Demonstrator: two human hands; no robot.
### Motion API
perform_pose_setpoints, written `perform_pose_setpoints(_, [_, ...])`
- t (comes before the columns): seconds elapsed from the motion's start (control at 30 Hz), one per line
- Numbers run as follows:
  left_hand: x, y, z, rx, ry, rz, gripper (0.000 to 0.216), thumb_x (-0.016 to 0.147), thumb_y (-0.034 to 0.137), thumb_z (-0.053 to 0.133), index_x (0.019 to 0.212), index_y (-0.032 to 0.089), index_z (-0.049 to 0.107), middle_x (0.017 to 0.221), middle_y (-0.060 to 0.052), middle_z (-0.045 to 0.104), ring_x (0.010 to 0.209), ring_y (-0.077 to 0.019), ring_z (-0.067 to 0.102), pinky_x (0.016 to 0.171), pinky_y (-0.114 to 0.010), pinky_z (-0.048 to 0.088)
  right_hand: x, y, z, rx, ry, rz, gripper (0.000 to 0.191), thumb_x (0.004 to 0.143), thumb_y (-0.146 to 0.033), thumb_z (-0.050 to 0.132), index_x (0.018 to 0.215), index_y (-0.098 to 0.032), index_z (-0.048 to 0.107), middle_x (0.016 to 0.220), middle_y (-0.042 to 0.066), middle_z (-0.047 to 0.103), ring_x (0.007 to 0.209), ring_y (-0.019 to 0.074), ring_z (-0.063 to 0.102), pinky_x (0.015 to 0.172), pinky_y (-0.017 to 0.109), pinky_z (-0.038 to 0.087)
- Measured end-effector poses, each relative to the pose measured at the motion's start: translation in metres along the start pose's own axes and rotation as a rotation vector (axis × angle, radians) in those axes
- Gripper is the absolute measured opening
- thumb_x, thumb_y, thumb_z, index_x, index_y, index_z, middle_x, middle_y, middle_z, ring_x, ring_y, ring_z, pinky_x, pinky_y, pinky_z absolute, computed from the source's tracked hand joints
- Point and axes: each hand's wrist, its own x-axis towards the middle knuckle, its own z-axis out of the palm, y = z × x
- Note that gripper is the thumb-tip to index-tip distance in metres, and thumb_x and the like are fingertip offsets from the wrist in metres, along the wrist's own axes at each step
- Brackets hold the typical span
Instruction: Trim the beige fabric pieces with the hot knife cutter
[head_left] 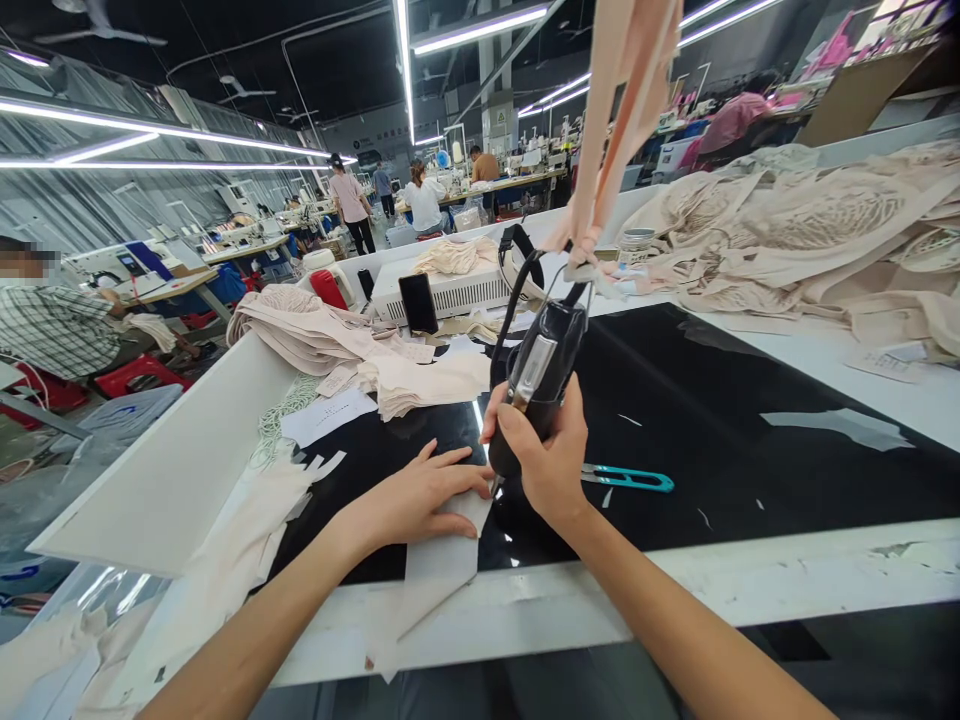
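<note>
My right hand point(551, 470) is wrapped around a black corded hand tool point(538, 365) with a silver plate on its side. It is held nearly upright, its thin tip pointing down at the edge of a pale fabric piece point(439, 575). Peach fabric strips point(611, 120) run upward from the tool's top. Flat on the pale fabric lies my left hand point(420, 500), fingers spread, the fingertips close beside the tip. The fabric hangs over the table's front edge. Just right of my right hand, teal-handled thread snips point(637, 479) rest on the black surface point(720, 450).
Stacked beige fabric point(315, 335) and a white paper point(328, 415) lie at the left. A phone point(418, 303) leans against a white vented box point(390, 285). A large fabric heap point(810, 220) covers the back right. Several people sit or stand at sewing tables beyond.
</note>
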Motion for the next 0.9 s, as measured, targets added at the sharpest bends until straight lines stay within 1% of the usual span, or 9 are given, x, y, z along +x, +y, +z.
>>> perform_pose_setpoints(0.2, [0.0,0.001,-0.002,-0.009,-0.006,-0.01,0.035,0.101,0.036,0.085,0.13,0.029,0.067,0.165,-0.006,0.061,0.172,-0.0334,0.027,0.138,-0.075,0.006,-0.001,0.002,0.0,-0.013,0.001,0.01,0.032,0.09,-0.032,0.082,0.104,-0.029,0.054,0.084,-0.008,0.069,0.059,0.0134,0.067,0.057,0.029,0.06])
perform_pose_setpoints(0.37, [0.001,0.001,-0.002,-0.011,-0.002,-0.011,0.036,0.1,0.038,0.085,0.131,0.028,0.068,0.163,-0.007,0.062,0.17,-0.034,0.032,0.138,-0.075,0.005,-0.003,0.001,0.0,-0.038,0.001,0.014,0.031,0.089,-0.03,0.081,0.103,-0.029,0.054,0.082,-0.008,0.068,0.06,0.0134,0.067,0.057,0.028,0.059])
perform_pose_setpoints(0.6, [0.001,-0.002,0.0,-0.018,0.017,0.009,0.036,0.1,0.037,0.084,0.133,0.029,0.07,0.161,-0.008,0.063,0.168,-0.0356,0.036,0.137,-0.075,0.008,-0.007,0.0,0.001,-0.014,-0.012,0.023,0.03,0.092,-0.033,0.081,0.106,-0.03,0.054,0.084,-0.006,0.071,0.06,0.0149,0.068,0.057,0.031,0.062])
perform_pose_setpoints(0.67, [0.001,-0.002,0.0,-0.02,0.013,0.01,0.037,0.1,0.036,0.084,0.134,0.03,0.071,0.162,-0.008,0.063,0.168,-0.0361,0.035,0.136,-0.077,0.008,-0.009,0.0,0.001,-0.003,-0.002,0.028,0.031,0.092,-0.035,0.081,0.108,-0.03,0.055,0.088,-0.006,0.072,0.065,0.0156,0.069,0.061,0.032,0.063])
perform_pose_setpoints(0.8, [0.003,-0.002,0.0,-0.021,0.012,0.015,0.043,0.099,0.035,0.086,0.139,0.031,0.07,0.163,-0.008,0.062,0.171,-0.035,0.031,0.137,-0.076,0.008,-0.015,0.003,0.0,-0.019,0.0,0.031,0.033,0.089,-0.037,0.084,0.107,-0.03,0.057,0.092,-0.004,0.072,0.077,0.0177,0.071,0.074,0.036,0.065])
perform_pose_setpoints(0.9, [0.003,-0.002,0.0,-0.028,0.023,0.022,0.043,0.099,0.035,0.086,0.139,0.032,0.071,0.163,-0.008,0.062,0.17,-0.0343,0.032,0.137,-0.074,0.009,-0.016,0.004,0.0,-0.032,0.006,0.04,0.033,0.09,-0.038,0.083,0.108,-0.03,0.057,0.094,-0.003,0.071,0.079,0.0179,0.071,0.076,0.037,0.065])
